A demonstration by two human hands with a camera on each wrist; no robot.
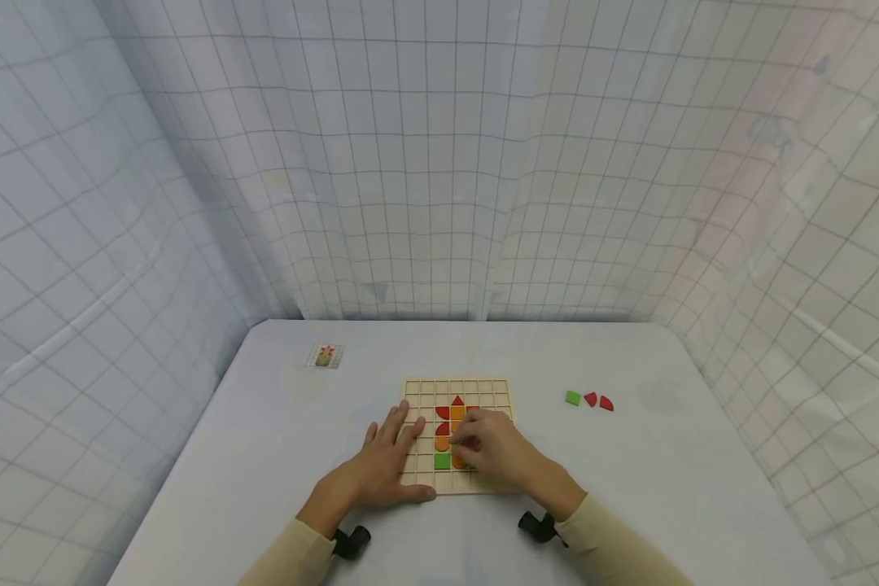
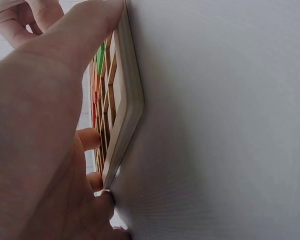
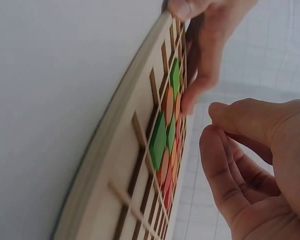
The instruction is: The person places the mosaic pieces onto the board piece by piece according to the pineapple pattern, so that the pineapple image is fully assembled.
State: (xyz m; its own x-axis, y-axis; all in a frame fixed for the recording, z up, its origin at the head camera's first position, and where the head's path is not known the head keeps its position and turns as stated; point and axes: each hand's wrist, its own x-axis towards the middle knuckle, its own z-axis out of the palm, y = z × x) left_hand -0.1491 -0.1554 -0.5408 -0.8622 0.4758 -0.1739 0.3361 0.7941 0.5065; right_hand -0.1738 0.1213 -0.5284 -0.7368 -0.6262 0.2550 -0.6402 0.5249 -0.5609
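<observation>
A pale wooden grid board point(image 1: 420, 391) lies on the white table, with coloured pieces set in its middle squares. My left hand point(image 1: 388, 464) rests spread at the board's left side, its thumb along the near edge and fingertips over the grid. Above the pieces, my right hand point(image 1: 500, 448) has thumb and forefinger tips brought together; no piece shows between them in the right wrist view. Just left of those fingertips is an orange round piece point(image 1: 442, 444), above a green square point(image 1: 442, 461). Farther up are an orange square point(image 1: 457, 413) and a red triangle point(image 1: 457, 400).
Right of the board lie a loose green square point(image 1: 573, 398) and two red rounded wedges, one being the outer wedge point(image 1: 606, 403). A small card point(image 1: 325, 356) with a printed flower-like pattern lies at the far left. White grid-patterned curtains point(image 1: 425, 203) surround the table.
</observation>
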